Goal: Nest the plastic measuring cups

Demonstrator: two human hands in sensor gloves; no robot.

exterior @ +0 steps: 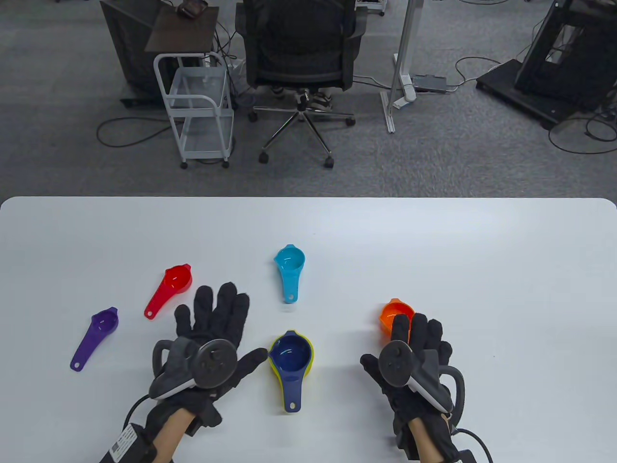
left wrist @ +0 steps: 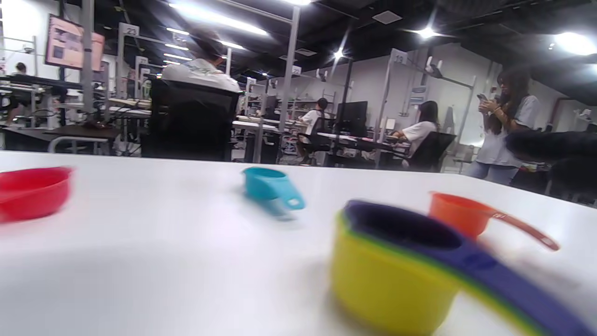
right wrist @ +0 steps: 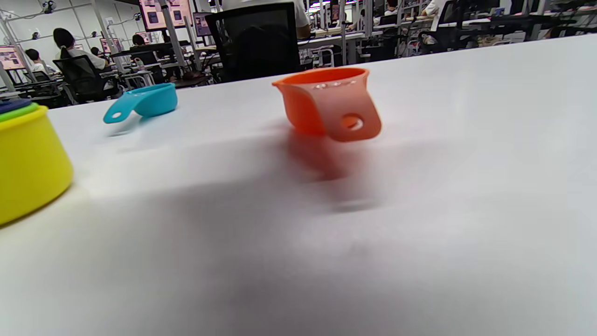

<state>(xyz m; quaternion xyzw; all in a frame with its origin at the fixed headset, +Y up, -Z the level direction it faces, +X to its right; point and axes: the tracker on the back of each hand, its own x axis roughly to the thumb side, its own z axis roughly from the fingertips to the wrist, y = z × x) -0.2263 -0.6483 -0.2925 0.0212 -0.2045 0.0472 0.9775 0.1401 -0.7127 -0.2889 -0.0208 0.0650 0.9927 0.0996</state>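
A navy cup [exterior: 290,354] sits nested in a green and a yellow cup [left wrist: 392,280], handle toward me. Loose on the white table [exterior: 482,270] lie a teal cup [exterior: 289,263], a red cup [exterior: 176,279], a purple cup [exterior: 103,323] and an orange cup [exterior: 395,312]. My left hand [exterior: 217,313] lies open and flat left of the stack, thumb tip close to its rim, holding nothing. My right hand [exterior: 414,337] is open, its fingers stretched over the orange cup's handle. In the right wrist view the orange cup [right wrist: 326,100] stands free, with no fingers on it.
The table's far edge runs across the table view. Beyond it stand an office chair [exterior: 301,53] and a white wire cart [exterior: 200,111] on the carpet. The teal cup [right wrist: 144,102] and the yellow stack [right wrist: 28,158] lie to the orange cup's left.
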